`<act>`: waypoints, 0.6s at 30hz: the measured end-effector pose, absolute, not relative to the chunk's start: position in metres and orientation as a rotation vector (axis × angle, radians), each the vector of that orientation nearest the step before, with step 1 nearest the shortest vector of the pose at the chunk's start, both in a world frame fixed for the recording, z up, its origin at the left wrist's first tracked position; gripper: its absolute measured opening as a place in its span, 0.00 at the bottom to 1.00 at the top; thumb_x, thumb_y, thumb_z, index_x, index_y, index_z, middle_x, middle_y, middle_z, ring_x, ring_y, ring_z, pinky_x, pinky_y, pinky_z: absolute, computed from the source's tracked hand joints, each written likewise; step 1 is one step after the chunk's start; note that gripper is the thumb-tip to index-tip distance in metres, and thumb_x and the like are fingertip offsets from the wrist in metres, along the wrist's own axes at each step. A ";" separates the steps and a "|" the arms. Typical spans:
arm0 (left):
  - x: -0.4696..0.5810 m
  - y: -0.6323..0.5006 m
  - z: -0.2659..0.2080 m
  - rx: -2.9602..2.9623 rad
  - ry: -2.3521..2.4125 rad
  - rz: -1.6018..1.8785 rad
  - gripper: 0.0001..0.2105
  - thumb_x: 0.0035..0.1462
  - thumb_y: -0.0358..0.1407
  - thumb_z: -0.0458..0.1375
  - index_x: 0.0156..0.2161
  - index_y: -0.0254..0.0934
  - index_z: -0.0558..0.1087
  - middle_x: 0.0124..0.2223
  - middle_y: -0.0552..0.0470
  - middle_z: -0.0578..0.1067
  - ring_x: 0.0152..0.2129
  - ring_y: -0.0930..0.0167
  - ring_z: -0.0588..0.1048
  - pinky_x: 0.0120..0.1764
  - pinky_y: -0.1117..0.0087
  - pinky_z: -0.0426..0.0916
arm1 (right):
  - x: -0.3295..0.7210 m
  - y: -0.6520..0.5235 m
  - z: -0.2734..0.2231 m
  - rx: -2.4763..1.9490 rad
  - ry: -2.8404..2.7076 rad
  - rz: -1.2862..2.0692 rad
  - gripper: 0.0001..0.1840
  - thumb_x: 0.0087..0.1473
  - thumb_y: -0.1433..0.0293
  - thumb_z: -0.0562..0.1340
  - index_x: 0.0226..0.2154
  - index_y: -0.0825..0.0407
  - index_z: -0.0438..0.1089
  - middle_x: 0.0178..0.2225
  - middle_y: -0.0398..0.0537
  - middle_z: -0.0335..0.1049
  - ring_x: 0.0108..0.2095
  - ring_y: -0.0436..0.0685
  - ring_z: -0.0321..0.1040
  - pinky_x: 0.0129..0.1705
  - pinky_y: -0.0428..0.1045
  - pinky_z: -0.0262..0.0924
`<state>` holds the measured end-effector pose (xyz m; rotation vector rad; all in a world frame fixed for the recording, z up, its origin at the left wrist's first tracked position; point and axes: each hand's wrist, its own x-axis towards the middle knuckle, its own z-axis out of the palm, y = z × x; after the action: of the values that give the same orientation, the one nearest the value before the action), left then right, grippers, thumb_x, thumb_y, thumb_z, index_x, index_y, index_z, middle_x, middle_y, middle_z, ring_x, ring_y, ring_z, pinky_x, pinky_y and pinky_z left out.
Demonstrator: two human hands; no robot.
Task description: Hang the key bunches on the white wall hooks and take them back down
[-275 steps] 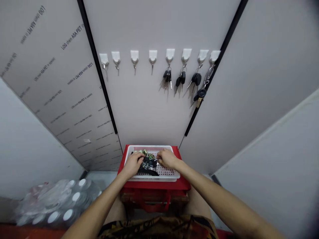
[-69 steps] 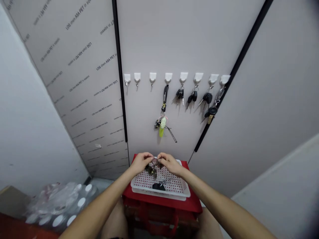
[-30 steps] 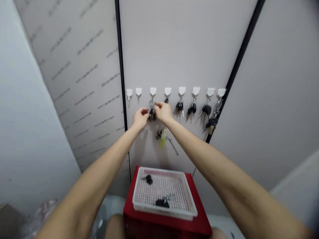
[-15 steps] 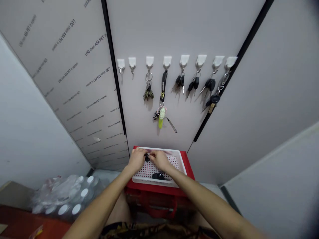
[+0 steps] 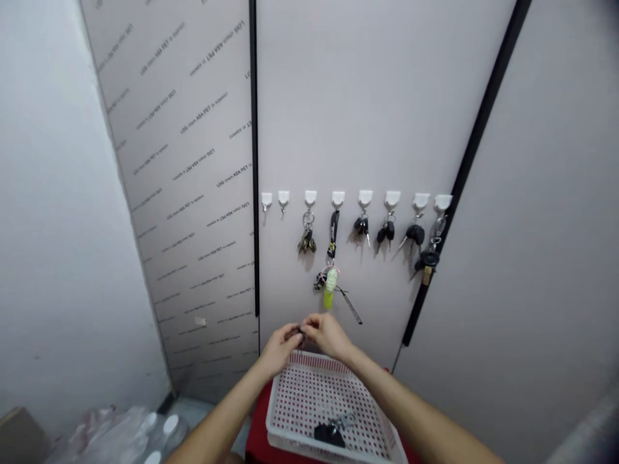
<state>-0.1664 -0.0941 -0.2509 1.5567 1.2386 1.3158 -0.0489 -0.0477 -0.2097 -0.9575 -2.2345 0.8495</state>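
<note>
Above the far rim of the white perforated basket (image 5: pixel 273 412), my left hand (image 5: pixel 278 351) and my right hand (image 5: pixel 329 336) meet with pinched fingertips. Between them is a small dark bunch of keys (image 5: pixel 301 330), mostly covered by the fingers. Another black set of keys (image 5: pixel 329 434) lies near the front of the basket. On the wall ahead, a row of white adhesive hooks (image 5: pixel 310 197) bears several key sets. Among them are a brass-coloured bunch (image 5: pixel 307 242), a black strap (image 5: pixel 333 233) with a yellow-green charm (image 5: pixel 329 298), and black-headed keys (image 5: pixel 385 231).
The basket rests on a red box or bag (image 5: pixel 258 419). Black strips (image 5: pixel 255 161) run down the wall panels on both sides of the hooks. Plastic-wrapped bottles (image 5: pixel 170 428) stand on the floor at lower left, beside a brown box (image 5: pixel 22 435).
Both hands have risen from inside the basket to above its far rim, carrying the small keys. My view has tilted up, so the hooks appear lower. The other keys remain in the basket.
</note>
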 end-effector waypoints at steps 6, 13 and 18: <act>-0.183 -0.074 -0.158 1.227 1.129 1.707 0.09 0.38 0.35 0.52 0.30 0.37 0.61 0.23 0.54 0.70 0.19 0.76 0.68 0.26 0.73 0.61 | -0.080 -0.029 -0.114 -0.772 -2.142 0.722 0.06 0.38 0.71 0.52 0.18 0.54 0.62 0.15 0.42 0.61 0.16 0.47 0.57 0.19 0.43 0.53; -0.207 -0.039 -0.067 1.270 1.237 1.961 0.08 0.38 0.35 0.53 0.22 0.34 0.57 0.20 0.57 0.67 0.15 0.79 0.65 0.21 0.78 0.57 | -0.125 -0.001 -0.032 -0.733 -1.904 0.429 0.05 0.38 0.74 0.53 0.23 0.56 0.63 0.16 0.40 0.61 0.16 0.44 0.57 0.23 0.43 0.56; -0.217 -0.016 -0.058 1.321 1.532 1.996 0.05 0.35 0.29 0.53 0.21 0.35 0.59 0.16 0.59 0.63 0.15 0.78 0.64 0.23 0.76 0.57 | -0.142 0.021 -0.022 -0.874 -1.825 0.273 0.06 0.38 0.75 0.53 0.22 0.56 0.64 0.17 0.42 0.63 0.21 0.47 0.61 0.29 0.45 0.56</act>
<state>-0.2166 -0.0160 -0.0582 1.3211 1.5322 1.9960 -0.1423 0.0212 -0.0221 -0.8740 -1.8249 0.2729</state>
